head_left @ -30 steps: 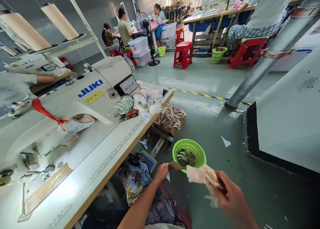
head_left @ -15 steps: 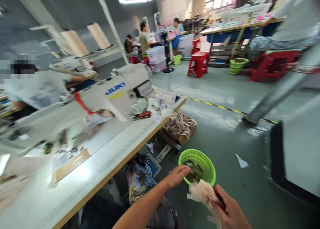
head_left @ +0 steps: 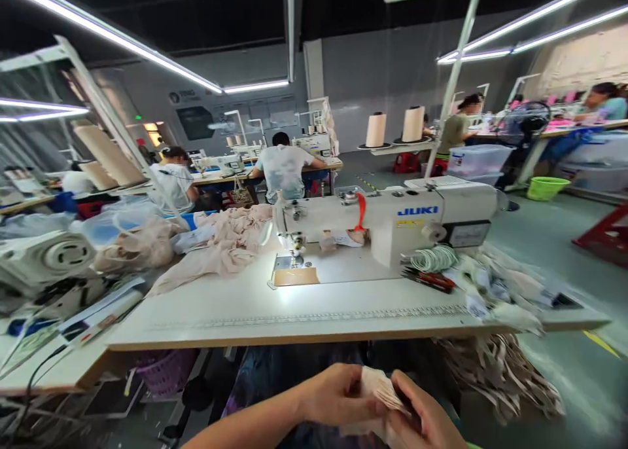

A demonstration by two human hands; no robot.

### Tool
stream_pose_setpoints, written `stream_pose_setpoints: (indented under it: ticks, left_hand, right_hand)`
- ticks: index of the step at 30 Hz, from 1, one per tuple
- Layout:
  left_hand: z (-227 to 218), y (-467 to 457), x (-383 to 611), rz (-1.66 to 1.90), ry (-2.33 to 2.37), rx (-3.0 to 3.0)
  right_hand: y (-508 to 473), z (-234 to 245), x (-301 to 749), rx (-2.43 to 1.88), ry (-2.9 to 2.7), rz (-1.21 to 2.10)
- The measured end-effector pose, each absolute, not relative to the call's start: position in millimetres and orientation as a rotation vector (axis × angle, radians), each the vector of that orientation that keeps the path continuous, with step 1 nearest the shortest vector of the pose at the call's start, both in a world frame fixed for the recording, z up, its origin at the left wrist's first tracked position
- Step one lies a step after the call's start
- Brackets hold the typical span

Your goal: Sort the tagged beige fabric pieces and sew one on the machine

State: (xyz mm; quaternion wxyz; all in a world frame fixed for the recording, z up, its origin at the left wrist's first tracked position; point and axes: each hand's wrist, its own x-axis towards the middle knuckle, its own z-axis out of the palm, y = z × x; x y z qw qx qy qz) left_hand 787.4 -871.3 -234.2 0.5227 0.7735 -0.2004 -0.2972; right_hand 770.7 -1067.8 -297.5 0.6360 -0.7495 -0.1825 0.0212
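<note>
Both hands grip a small stack of pale beige fabric pieces [head_left: 379, 385], low in front of the table edge and above my lap. My left hand [head_left: 338, 396] pinches the stack from the left, fingers closed on it. On the other side my right hand [head_left: 426, 413] wraps round the same pieces. The layered edges face up between the two hands; the lower part of the stack is partly hidden by fingers. Beyond the table edge stands a white JUKI sewing machine [head_left: 383, 223], its lamp lighting the needle plate.
Beige fabric [head_left: 220, 246] lies left on the table [head_left: 206, 311]. Red-handled snips [head_left: 432, 280], a coil of pale green cord [head_left: 434, 258] and scraps [head_left: 500, 285] lie right. Fabric strips [head_left: 500, 377] fill a box below right. Co-workers sit behind, one in a white shirt [head_left: 282, 171].
My view has swung left from the floor and green basket to the sewing machine. My left hand, earlier empty over the basket, now grips the fabric stack together with my right.
</note>
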Motion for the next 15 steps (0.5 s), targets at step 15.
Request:
stream_pose_setpoints:
  ticks: [15]
  left_hand:
    - [-173, -701, 902, -0.439, -0.088, 1.870]
  right_hand:
    - [-890, -208, 943, -1.399, -0.568, 0.588]
